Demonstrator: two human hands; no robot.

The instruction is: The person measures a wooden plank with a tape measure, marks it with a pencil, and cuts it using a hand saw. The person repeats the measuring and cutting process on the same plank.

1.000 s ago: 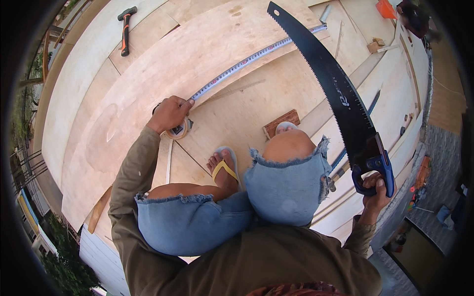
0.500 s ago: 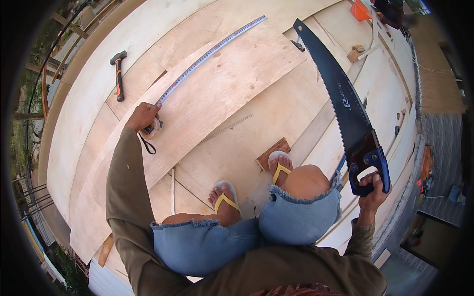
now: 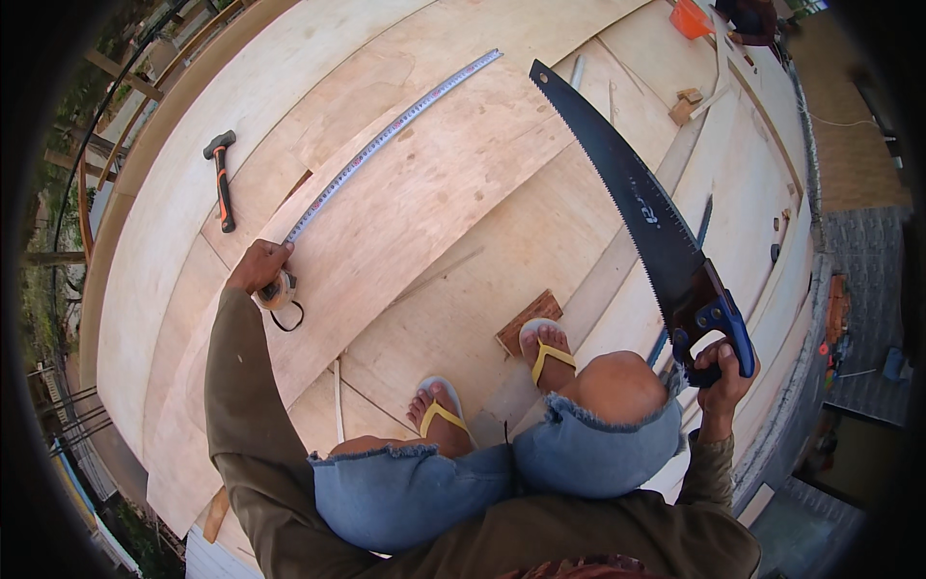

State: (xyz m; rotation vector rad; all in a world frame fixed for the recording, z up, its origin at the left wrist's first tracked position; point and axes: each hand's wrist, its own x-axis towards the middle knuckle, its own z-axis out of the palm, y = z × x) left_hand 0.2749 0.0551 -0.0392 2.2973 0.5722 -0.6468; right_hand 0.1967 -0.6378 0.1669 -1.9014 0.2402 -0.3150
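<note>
Plywood deck (image 3: pixel 463 241): your left hand (image 3: pixel 258 266) pins the tape measure (image 3: pixel 386 137) running away up-right, right hand (image 3: pixel 721 378) gripping the saw (image 3: pixel 637 207) alongside.

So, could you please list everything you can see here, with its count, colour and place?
hand saw: one, black blade, blue and black handle, held up at the right.
tape measure: one, tan case under the left hand, pale blade run out toward the upper middle.
hammer: one, black head, orange and black handle, lying upper left.
plywood sheets: several, pale wood, overlapping underfoot.
wood block: one, reddish brown, by the right foot.
sandals: two, yellow straps, on the feet.
denim shorts: one pair, blue, frayed.
left hand: on the tape case.
right hand: gripping the saw handle.
</note>
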